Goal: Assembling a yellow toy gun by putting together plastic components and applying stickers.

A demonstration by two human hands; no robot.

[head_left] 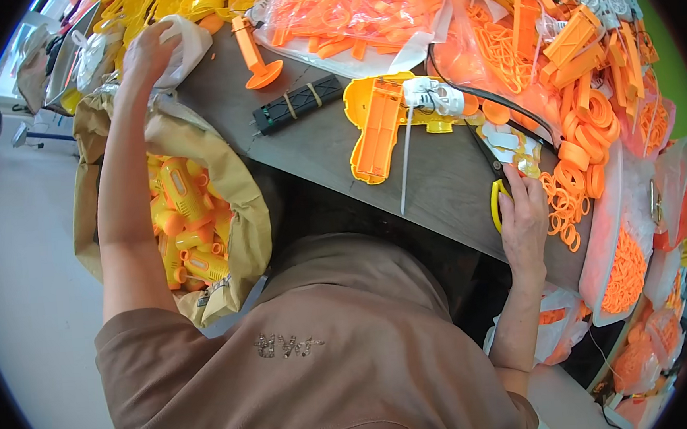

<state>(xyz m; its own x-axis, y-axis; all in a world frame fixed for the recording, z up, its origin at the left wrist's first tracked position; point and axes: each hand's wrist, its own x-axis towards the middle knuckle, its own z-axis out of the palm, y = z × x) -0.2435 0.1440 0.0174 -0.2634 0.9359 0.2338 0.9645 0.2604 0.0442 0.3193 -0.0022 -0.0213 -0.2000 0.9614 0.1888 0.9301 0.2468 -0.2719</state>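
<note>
My left hand (148, 59) reaches to the mouth of a white plastic bag (191, 53) at the far left of the table. Its fingertips are partly hidden there. Beside the scissors with a yellow handle (495, 208), my right hand (523, 210) has its fingers bent close together at a group of small whitish and yellow pieces (514, 145). What they pinch, if anything, is hidden. In the middle lies a half shell of a yellow toy gun (355, 102), with an orange grip part (380, 136) and a white-wrapped motor-like cylinder (431, 97) in it.
A brown sack (240, 198) holding yellow-orange toy parts (187, 193) stands at left. On the table are a black rubber-banded bar (296, 105), an orange funnel-like part (253, 57), a bag of orange parts (353, 14) and orange rings (569, 199). A white tray (605, 220) sits at right.
</note>
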